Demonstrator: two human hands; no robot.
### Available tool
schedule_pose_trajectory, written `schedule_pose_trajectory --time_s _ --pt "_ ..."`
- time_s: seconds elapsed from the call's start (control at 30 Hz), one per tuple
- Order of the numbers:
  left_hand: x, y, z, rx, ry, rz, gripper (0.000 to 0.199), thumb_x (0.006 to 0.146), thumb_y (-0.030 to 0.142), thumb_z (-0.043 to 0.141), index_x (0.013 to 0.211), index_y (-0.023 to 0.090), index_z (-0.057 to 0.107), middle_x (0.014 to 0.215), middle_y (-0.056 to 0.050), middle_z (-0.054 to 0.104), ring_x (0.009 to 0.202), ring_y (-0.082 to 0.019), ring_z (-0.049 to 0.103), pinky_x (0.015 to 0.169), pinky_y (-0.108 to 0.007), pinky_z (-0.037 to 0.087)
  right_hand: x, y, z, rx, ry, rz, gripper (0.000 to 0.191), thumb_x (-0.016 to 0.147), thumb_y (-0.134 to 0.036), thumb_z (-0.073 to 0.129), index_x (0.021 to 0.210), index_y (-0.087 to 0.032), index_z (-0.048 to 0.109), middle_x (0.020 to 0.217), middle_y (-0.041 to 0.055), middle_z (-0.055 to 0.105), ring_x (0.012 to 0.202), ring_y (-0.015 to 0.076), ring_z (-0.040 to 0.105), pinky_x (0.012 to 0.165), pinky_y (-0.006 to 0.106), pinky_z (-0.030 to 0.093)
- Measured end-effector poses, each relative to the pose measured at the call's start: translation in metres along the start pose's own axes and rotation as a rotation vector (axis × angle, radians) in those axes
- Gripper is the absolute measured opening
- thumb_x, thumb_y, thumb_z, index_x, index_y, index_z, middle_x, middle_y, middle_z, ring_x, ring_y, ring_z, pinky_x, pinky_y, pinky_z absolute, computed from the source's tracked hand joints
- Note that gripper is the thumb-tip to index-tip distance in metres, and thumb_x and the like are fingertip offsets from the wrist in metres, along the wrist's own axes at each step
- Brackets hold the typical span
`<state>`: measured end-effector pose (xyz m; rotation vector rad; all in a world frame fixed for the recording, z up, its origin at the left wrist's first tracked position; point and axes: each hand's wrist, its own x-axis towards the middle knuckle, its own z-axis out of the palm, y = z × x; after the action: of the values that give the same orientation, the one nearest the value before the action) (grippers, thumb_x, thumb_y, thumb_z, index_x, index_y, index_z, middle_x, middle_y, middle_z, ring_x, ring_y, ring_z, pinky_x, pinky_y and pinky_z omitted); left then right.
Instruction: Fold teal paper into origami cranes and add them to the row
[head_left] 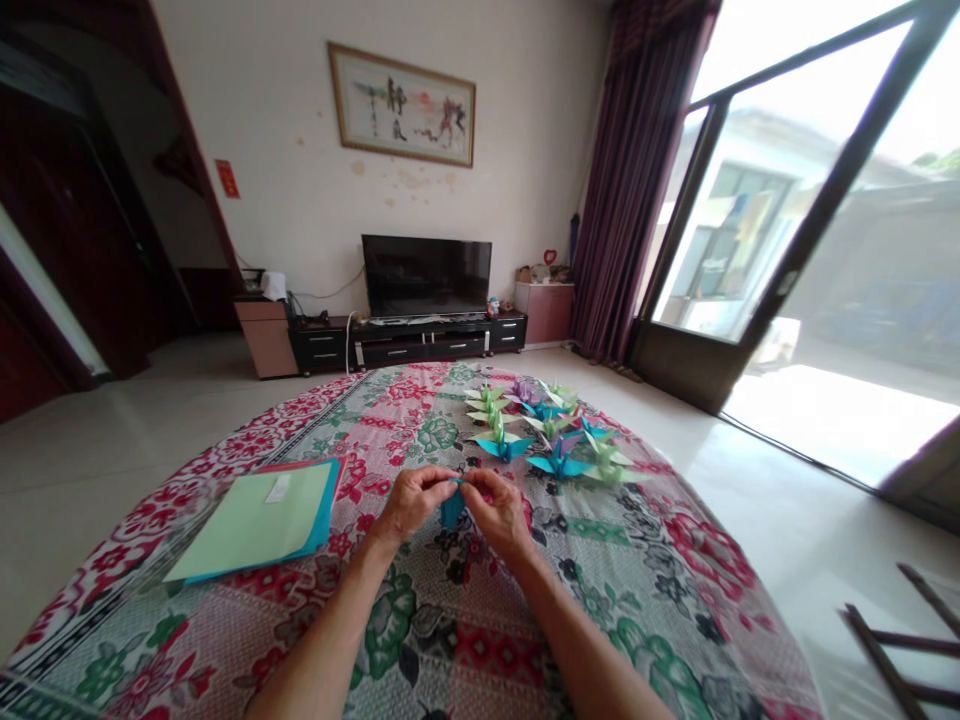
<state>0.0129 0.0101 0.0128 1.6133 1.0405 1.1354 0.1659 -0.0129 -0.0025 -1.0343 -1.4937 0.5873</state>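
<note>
Both hands' fingers [448,476] pinch a small folded blue paper [452,508], colourful paper cranes [559,462] beyond them rightward.

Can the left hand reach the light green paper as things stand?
Probably yes: only tablecloth separates the left hand from the light green paper, though that hand is pinching blue paper.

The left hand [412,500] and right hand [495,508] are bare, with slim fingers and rounded knuckles. Narrow, bare wrists [382,543] widen smoothly into the bare left forearm [322,625] and right forearm [581,630]. The fingernails are too small to make out.
</note>
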Motion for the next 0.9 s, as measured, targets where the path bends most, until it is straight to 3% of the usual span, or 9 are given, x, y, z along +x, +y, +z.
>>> schedule_pose_trajectory --time_s 0.13,0.3,0.47,0.9 --pt "-0.0006 0.0011 0.0016 -0.016 0.02 -0.013 0.022 0.068 0.031 0.065 0.082 0.016 0.073 0.075 -0.004 0.07 0.068 -0.017 0.061 0.064 -0.025 0.045 0.0003 0.001 0.0019 0.084 -0.009 0.069 0.016 0.075 -0.03 0.056 0.073 -0.017 0.065 0.062 -0.0009 0.06 0.055 0.011 0.052 0.053 0.02 0.042" --pt "-0.0017 0.0035 0.0023 -0.071 -0.015 -0.06 0.026 0.067 0.033 0.066 0.084 0.014 0.072 0.074 -0.004 0.07 0.064 -0.015 0.06 0.061 -0.024 0.045 0.0025 0.0005 0.0021 0.211 -0.022 0.167 0.019 0.071 -0.033 0.059 0.068 -0.015 0.063 0.056 -0.0026 0.055 0.05 0.0087 0.045 0.047 0.019 0.037" --pt "-0.0016 0.0026 0.0037 -0.054 0.03 -0.076 0.026 0.067 0.035 0.066 0.08 0.013 0.072 0.07 -0.004 0.069 0.062 -0.015 0.058 0.059 -0.024 0.043 0.0051 0.0057 0.0028 0.333 -0.092 0.272 0.022 0.068 -0.036 0.062 0.064 -0.015 0.061 0.053 -0.0041 0.05 0.048 0.007 0.04 0.046 0.019 0.031" --pt "0.0004 -0.0011 0.009 -0.143 0.076 -0.155 0.022 0.061 0.032 0.067 0.068 0.011 0.069 0.052 0.001 0.058 0.048 -0.009 0.046 0.049 -0.021 0.034 0.0032 0.0054 0.0055 0.431 -0.116 0.402 0.028 0.064 -0.042 0.068 0.063 -0.015 0.06 0.051 -0.0045 0.049 0.046 0.007 0.04 0.046 0.02 0.032"
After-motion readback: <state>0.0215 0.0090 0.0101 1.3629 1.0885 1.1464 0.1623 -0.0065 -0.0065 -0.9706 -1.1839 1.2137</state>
